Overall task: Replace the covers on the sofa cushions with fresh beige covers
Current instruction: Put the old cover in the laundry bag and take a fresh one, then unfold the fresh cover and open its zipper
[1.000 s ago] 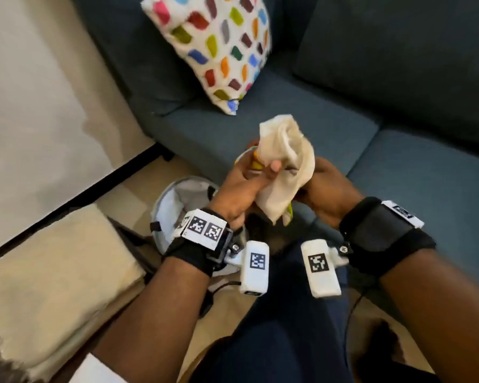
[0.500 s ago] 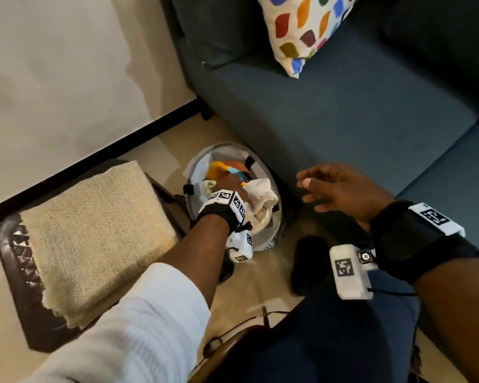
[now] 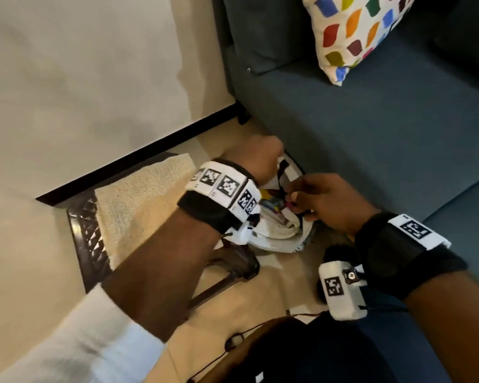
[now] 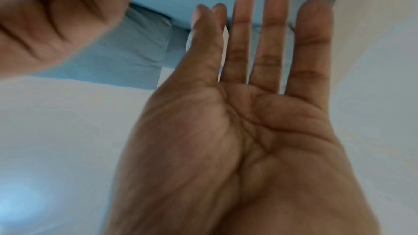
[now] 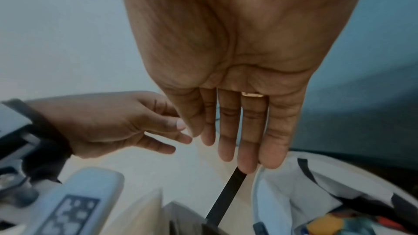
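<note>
Since the earlier frame, the left hand [image 3: 256,158] is lifting clear of the white laundry basket [image 3: 277,239], fingers straight and empty. Right hand [image 3: 329,200], also empty, is reaching in. Folded beige covers [image 3: 138,200] are waiting beside the basket.

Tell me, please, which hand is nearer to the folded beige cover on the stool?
Left. The left hand is at the basket rim nearest the folded beige cover; the right hand is over its sofa side, farther off.
</note>
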Demonstrator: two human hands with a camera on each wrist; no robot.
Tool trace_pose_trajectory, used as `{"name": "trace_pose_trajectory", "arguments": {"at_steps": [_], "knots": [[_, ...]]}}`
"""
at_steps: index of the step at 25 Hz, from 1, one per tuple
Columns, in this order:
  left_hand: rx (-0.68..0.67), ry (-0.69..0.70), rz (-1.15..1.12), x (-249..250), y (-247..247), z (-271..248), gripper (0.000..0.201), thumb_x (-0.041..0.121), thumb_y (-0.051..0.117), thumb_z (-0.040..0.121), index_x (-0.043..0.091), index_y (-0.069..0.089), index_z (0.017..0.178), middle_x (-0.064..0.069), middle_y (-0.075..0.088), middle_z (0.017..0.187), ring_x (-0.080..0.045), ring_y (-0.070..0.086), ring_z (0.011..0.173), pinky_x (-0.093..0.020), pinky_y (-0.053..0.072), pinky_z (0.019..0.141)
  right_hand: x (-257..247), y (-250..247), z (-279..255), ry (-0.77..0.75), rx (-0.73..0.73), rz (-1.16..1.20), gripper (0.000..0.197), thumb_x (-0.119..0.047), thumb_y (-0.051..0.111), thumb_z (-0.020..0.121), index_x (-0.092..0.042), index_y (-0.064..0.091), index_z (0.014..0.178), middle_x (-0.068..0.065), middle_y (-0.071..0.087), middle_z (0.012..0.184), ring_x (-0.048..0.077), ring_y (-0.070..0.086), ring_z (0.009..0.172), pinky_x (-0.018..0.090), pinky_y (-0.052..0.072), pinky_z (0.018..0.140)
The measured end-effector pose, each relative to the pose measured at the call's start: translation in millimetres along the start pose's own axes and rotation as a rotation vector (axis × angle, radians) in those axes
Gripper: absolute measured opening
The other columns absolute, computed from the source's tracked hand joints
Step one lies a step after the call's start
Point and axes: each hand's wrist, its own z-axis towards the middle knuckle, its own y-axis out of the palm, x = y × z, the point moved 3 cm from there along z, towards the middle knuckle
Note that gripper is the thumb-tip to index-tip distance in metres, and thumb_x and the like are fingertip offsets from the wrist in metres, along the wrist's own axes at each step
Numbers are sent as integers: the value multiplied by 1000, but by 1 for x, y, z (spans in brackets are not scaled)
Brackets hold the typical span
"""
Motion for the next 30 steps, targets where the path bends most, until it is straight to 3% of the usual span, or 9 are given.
{"name": "trace_pose_trajectory", "arguments": {"at_steps": [2,4,9,11,14,18,21,26,30], "knots": [[27,-16,21,-20,-26,-40,30,30,62,93,23,65,122,-6,65,122,-25,61,108,-37,49,87,-13,29,-3,-43,-99,-51,12,-15,63,95,-21,70,103,4,74,90,22,71,86,35,58,77],[-64,-60,49,-39,-30,-83,30,41,66,90,27,67,117,-1,67,116,-19,61,100,-34,47,81,-25,56,-7,-81,-194,-107,12,-18,65,94,-20,68,105,1,73,89,20,70,85,30,55,74],[-270,-243,235,-67,8,-150,66,59,72,77,38,48,135,-2,53,123,-27,57,110,-40,52,81,-39,97,-4,-136,-272,-266,31,-21,67,93,-19,65,124,-1,70,107,15,67,97,37,56,89],[-213,-239,283,-68,23,-154,64,53,71,79,32,44,133,-4,51,123,-27,55,109,-37,48,72,-41,108,-3,-140,-259,-303,39,-22,68,92,-19,62,131,0,68,118,14,64,108,34,52,98],[-90,-238,268,-69,34,-152,33,34,61,89,20,52,118,-6,59,111,-29,59,97,-36,44,64,-42,114,-3,-125,-209,-306,50,-24,67,93,-19,52,141,1,62,131,17,58,120,36,49,103],[47,-191,98,-66,1,-141,26,24,56,92,13,64,115,-7,65,103,-24,61,90,-36,45,70,-52,106,-7,-211,-216,-129,57,-18,65,94,-29,44,146,-1,61,132,16,59,117,41,53,98],[216,-46,-42,-45,-41,-125,19,23,54,93,20,65,108,0,63,99,-16,57,90,-27,32,71,-68,82,-9,-356,-52,-29,42,-16,64,94,-30,55,133,-8,66,115,11,64,103,42,57,87],[421,199,-163,32,-77,-95,28,16,58,88,26,58,114,3,60,106,-15,56,93,-33,46,77,-80,-7,-19,-439,433,18,3,-21,69,87,-22,68,85,-7,62,70,12,58,68,49,53,69],[430,316,-137,88,-72,-67,31,25,62,89,26,53,119,1,64,107,-21,60,94,-33,43,70,-59,-92,-60,-437,631,-6,4,-30,71,87,-26,71,88,-8,67,76,14,66,75,50,57,69]]}}
